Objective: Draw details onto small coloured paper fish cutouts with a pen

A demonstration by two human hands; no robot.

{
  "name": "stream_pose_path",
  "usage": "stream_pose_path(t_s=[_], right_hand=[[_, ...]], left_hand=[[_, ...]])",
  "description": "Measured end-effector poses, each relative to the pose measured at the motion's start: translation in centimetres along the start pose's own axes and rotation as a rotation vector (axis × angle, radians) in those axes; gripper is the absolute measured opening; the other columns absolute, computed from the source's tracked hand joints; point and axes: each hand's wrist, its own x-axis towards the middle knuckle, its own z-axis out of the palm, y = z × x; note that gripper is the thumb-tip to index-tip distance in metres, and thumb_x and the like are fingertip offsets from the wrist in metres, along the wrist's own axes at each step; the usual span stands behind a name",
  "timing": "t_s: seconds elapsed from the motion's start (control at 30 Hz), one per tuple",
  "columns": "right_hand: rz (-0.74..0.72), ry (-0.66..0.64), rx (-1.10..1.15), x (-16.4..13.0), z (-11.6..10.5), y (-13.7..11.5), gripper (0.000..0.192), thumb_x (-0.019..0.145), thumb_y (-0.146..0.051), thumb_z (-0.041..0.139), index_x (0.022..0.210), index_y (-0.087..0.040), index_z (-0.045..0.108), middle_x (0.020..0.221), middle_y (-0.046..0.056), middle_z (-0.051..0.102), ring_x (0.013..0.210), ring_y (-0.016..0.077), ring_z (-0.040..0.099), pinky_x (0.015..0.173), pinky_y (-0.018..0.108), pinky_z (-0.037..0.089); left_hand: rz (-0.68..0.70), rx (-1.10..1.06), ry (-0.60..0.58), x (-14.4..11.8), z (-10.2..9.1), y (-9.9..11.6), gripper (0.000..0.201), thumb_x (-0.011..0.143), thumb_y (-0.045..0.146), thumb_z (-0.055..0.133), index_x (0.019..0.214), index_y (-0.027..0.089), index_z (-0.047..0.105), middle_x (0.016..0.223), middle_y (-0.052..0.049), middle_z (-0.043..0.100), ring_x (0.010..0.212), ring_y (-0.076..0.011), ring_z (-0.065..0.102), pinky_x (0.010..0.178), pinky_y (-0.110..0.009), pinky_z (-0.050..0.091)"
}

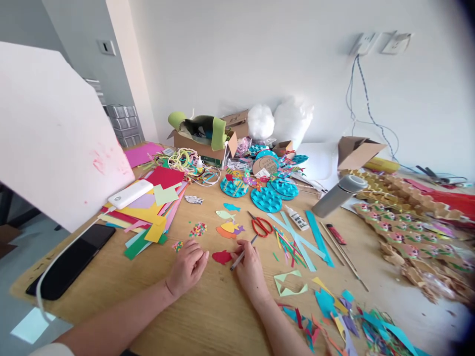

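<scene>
Nearest the camera, two bare forearms reach onto the wooden table. The left hand rests knuckles up on the wood, fingers curled loosely inward and closed on nothing visible; its fingertips lie just beside the red paper cutout. The right hand is clamped around a pencil, held slantwise with the lower end close to the cutout's right edge; whether the tip touches the paper cannot be told.

The red paper cutout lies flat on the table between the two hands. Judged from its look, it is thin card or craft paper: very light, limp, easily creased or torn, and liable to slide on the smooth wood. It is best pinned flat with fingertips, or lifted by an edge with a light pinch.

Beyond the cutout lie paper fish shapes, with red-handled scissors to their right and a glue bottle further right. Left of the cutout lies a stack of coloured paper sheets with a white power bank on top. A black phone lies far left of it.
</scene>
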Motion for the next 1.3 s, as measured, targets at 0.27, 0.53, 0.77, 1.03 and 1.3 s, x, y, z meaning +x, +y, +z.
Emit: stream_pose_path(t_s=[0.27, 0.53, 0.77, 1.03, 1.3], right_hand=[[0.038, -0.044, -0.059, 0.3, 0.4, -0.2, 0.035, 0.070, 0.000, 0.043, 0.099, -0.017, 0.052, 0.078, 0.006, 0.062, 0.080, 0.0243, 0.056, 0.072, 0.034, 0.042], [0.025, -0.065, 0.019, 0.6, -0.1, -0.3, 0.019, 0.076, -0.010, 0.044, 0.092, -0.018, 0.051, 0.074, 0.005, 0.059, 0.071, 0.0215, 0.056, 0.065, 0.032, 0.043], [-0.037, -0.007, 0.183, 5.6, -1.1, -2.6, 0.013, 0.081, -0.020, 0.046, 0.094, -0.020, 0.049, 0.072, 0.001, 0.055, 0.062, 0.0165, 0.054, 0.057, 0.027, 0.042], [0.024, -0.014, 0.149, 14.6, 3.5, -3.5, 0.016, 0.071, -0.013, 0.049, 0.084, -0.022, 0.047, 0.069, 0.001, 0.060, 0.063, 0.0179, 0.060, 0.060, 0.029, 0.045], [0.052, -0.019, 0.092, 13.1, -0.2, 0.3, 0.008, 0.076, -0.018, 0.054, 0.082, -0.022, 0.050, 0.078, 0.003, 0.065, 0.070, 0.0176, 0.064, 0.062, 0.029, 0.048]], left_hand=[[0.027, -0.069, -0.044, -0.2, 0.1, -0.4, 0.030, 0.093, 0.010, 0.042, 0.065, 0.019, 0.043, 0.062, 0.000, 0.047, 0.066, -0.0145, 0.043, 0.066, -0.030, 0.035], [0.033, -0.106, -0.066, -0.2, -0.1, -0.3, 0.030, 0.092, 0.009, 0.041, 0.064, 0.019, 0.039, 0.062, 0.000, 0.046, 0.066, -0.0141, 0.043, 0.063, -0.029, 0.035], [0.031, -0.138, -0.089, -0.2, 0.2, -0.6, 0.032, 0.091, 0.010, 0.043, 0.062, 0.019, 0.037, 0.059, 0.001, 0.043, 0.064, -0.0134, 0.042, 0.062, -0.029, 0.034], [0.037, -0.156, -0.087, 0.2, -0.1, -0.9, 0.033, 0.091, 0.011, 0.043, 0.060, 0.019, 0.035, 0.057, 0.001, 0.042, 0.062, -0.0129, 0.041, 0.061, -0.028, 0.034], [0.008, -0.177, -0.147, 0.1, -0.2, -1.1, 0.034, 0.092, 0.014, 0.044, 0.059, 0.019, 0.039, 0.059, 0.001, 0.044, 0.065, -0.0140, 0.042, 0.063, -0.030, 0.035]])
